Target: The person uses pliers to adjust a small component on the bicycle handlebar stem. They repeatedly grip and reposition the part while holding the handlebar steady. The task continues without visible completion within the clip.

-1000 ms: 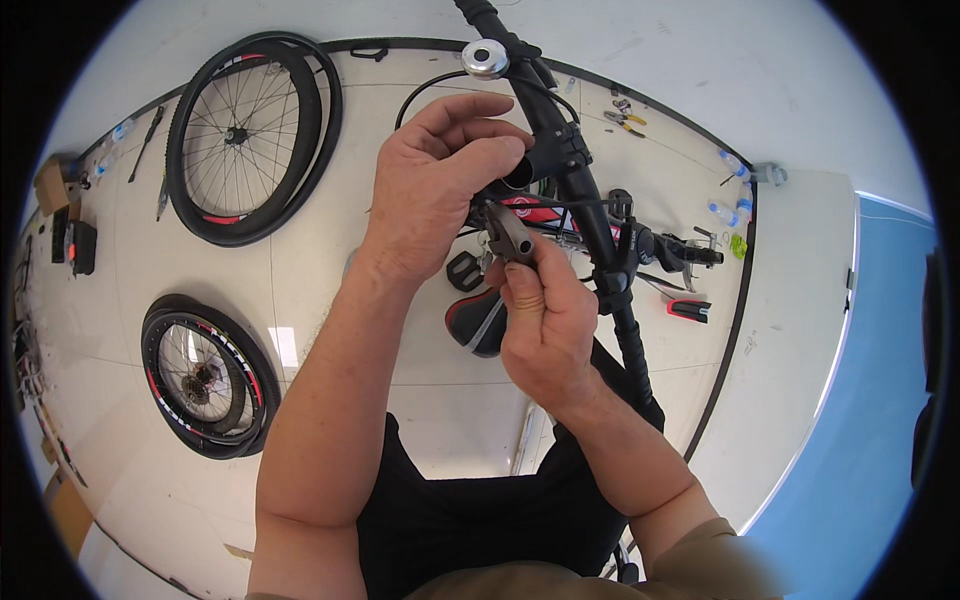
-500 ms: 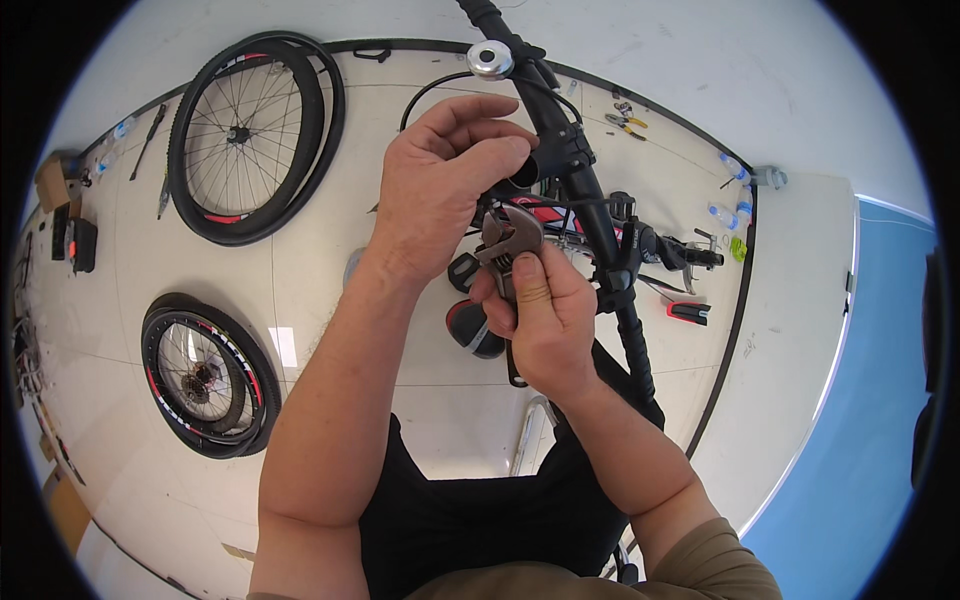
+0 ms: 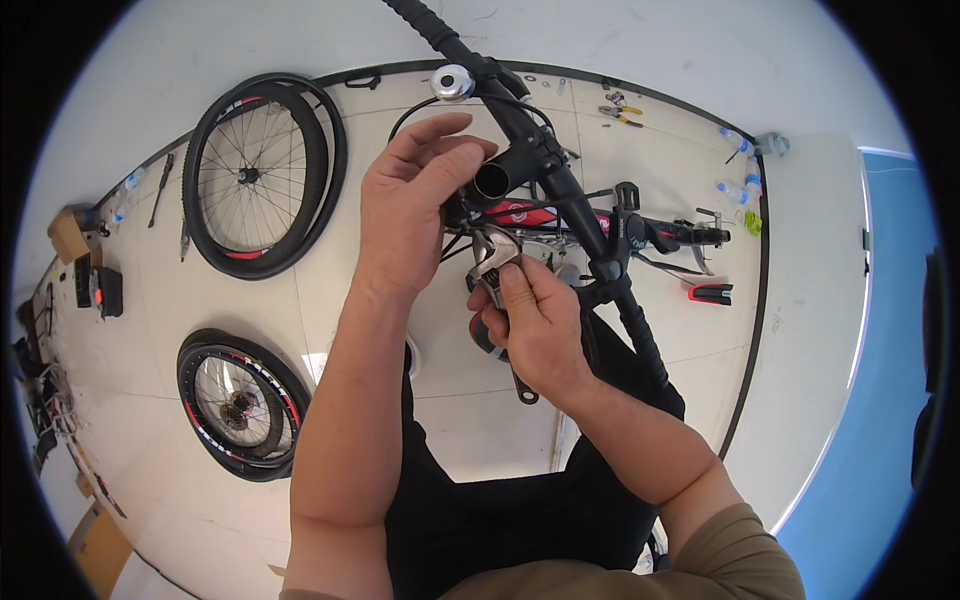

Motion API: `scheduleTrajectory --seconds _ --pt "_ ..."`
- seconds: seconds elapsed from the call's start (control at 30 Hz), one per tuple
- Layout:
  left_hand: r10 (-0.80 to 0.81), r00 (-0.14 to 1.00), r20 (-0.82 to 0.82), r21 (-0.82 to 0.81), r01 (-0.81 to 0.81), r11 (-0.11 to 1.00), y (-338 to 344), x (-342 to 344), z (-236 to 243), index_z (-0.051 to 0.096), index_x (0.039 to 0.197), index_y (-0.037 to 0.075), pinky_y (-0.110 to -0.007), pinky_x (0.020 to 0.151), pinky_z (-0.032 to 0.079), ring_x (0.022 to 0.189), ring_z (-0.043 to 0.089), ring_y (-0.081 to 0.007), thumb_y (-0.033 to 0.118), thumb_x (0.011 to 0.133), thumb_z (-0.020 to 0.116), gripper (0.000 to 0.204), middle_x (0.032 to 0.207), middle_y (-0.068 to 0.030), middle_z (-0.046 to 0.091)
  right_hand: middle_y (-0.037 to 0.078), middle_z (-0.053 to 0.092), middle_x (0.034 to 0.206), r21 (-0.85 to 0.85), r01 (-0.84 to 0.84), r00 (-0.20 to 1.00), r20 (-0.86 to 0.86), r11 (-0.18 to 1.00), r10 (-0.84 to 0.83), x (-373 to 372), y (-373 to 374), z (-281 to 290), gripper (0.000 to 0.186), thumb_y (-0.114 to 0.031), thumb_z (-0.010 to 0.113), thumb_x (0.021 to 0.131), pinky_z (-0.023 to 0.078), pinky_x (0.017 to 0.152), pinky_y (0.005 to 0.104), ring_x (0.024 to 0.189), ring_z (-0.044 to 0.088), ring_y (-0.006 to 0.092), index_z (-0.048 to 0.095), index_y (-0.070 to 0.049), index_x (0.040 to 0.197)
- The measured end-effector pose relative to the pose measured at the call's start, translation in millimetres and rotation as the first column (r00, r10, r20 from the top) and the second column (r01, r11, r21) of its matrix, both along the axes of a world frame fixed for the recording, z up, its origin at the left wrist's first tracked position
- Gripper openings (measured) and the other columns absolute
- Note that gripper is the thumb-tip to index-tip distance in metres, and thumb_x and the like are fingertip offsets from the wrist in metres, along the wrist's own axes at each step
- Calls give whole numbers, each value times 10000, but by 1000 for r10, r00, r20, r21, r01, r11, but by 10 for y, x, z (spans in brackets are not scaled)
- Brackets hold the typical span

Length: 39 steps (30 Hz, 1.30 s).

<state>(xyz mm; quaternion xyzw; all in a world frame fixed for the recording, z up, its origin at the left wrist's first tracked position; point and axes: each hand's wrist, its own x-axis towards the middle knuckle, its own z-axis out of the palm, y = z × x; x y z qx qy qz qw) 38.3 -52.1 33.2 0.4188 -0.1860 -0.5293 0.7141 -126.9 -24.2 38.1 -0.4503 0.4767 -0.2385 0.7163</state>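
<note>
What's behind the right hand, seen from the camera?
Behind the right hand: the adjustable wrench, head showing past the thumb, handle end below the hand, and part of the dark saddle. The wrench's mid-handle and the saddle's remainder are covered.

One wrench (image 3: 492, 252), one handlebar (image 3: 576, 206), one bell (image 3: 452, 83) and two spoked wheels (image 3: 249, 176) show.

wrench (image 3: 492, 264): smooth metal | bell (image 3: 452, 82): glossy metal | handlebar (image 3: 577, 208): matt, probably metal | floor (image 3: 130, 350): glossy
</note>
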Motion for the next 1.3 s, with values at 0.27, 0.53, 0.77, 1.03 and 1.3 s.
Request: scheduleTrajectory --seconds 0.27,0.53,0.77,1.03,1.3 --pt "79 989 124 2 -80 997 58 39 62 625 1207 -15 -361 973 486 1034 648 -230 81 961 599 265 1072 -157 702 106 629 824 319 -59 970 244 946 -22 -16 -120 62 261 -181 389 1082 364 481 243 553 431 76 580 -5 1057" --pt "96 988 119 44 -102 994 8 -37 -11 631 1177 -35 -303 872 544 1003 671 -209 104 966 624 253 1052 -155 706 122 625 831 371 -96 946 322 924 -31 20 -184 74 271 -191 377 1085 363 473 261 539 426 93 562 5 1047" --pt "157 975 156 50 -166 985 29 -82 -18 592 1205 -47 -348 935 513 1037 651 -233 120 1007 550 262 1084 -178 693 98 629 819 422 -44 932 345 905 -115 90 -110 72 257 -194 397 1083 366 465 244 542 441 72 571 -8 1052" --pt "395 863 314 -7 -414 910 233 -264 -64 561 1207 -66 -385 1026 494 1083 641 -269 2 986 471 249 1171 -206 655 79 641 845 233 -49 954 298 971 -24 103 -55 -14 253 -188 421 1083 404 489 236 560 471 75 603 -20 1134" --pt "487 815 314 116 -542 832 627 -513 -196 574 1176 -42 -352 901 531 944 635 -213 1 945 496 248 1073 -155 649 56 635 768 289 -23 941 329 957 -77 64 -109 18 237 -189 467 1056 406 443 244 517 507 74 591 -5 970"
